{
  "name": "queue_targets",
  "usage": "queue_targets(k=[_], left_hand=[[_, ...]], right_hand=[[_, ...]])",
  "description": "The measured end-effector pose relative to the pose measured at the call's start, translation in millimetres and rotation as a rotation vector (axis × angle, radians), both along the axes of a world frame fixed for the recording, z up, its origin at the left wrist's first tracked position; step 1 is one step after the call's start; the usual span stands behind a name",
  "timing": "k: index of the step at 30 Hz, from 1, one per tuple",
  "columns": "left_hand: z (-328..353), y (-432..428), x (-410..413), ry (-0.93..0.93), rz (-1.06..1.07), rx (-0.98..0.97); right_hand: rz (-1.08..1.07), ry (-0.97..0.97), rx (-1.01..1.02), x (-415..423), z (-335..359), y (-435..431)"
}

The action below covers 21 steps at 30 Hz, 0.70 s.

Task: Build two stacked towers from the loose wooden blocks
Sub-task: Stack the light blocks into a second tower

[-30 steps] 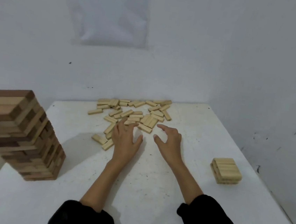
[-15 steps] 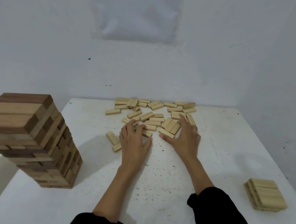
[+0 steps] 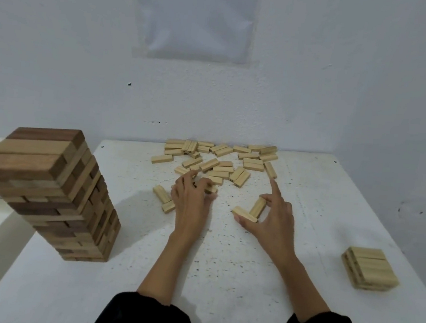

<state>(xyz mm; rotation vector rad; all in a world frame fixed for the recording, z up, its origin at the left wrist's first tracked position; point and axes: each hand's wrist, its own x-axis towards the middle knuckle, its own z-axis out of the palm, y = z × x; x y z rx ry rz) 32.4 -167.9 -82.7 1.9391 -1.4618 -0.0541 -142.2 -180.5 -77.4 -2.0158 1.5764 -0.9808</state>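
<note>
At the table's (image 3: 220,280) left edge stood the tall tower (image 3: 45,191) of mixed dark and pale wood, apparently finished. Two stray blocks (image 3: 165,199) lay end to end just left of the left hand (image 3: 192,201). That hand reached to the near edge of the pile (image 3: 219,162), fingers curled down, and seemed to pinch an edge block (image 3: 210,188) against the thumb, though the knuckles hid much of the grip.

The right hand (image 3: 271,220) lay on the table, spread wide, index finger pointing away. Its thumb and middle finger bracketed a pair (image 3: 251,210) of blocks drawn clear of the pile. The two formed a rough L: one ran away from the person, the other lay across, its end at the thumb.

Well apart to the right, near the table's edge, sat the low stack (image 3: 369,268), only a few layers high, its top blocks running roughly side to side. It lay to the right of, and nearer than, the right hand, and was plainly that hand's job; the left would have had to cross over. The pair probably needed squaring side by side, then setting crosswise on the top layer.
</note>
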Motion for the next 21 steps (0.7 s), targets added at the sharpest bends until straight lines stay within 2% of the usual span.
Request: queue_targets(k=[11,15,21], left_hand=[[4.1,27.0,-22.5,-0.015,-0.055,0.004],[7.6,50.7,-23.2,0.132,-0.152,-0.02],[23.6,85.7,-4.2,0.229,-0.32,0.163]], right_hand=[[0.173,-0.06,0.071,-33.0,-3.4,47.9],[0.258,-0.041,0.108,-40.0,-0.8,58.3],[0.423,-0.027,0.214,-62.1,9.4,55.7]])
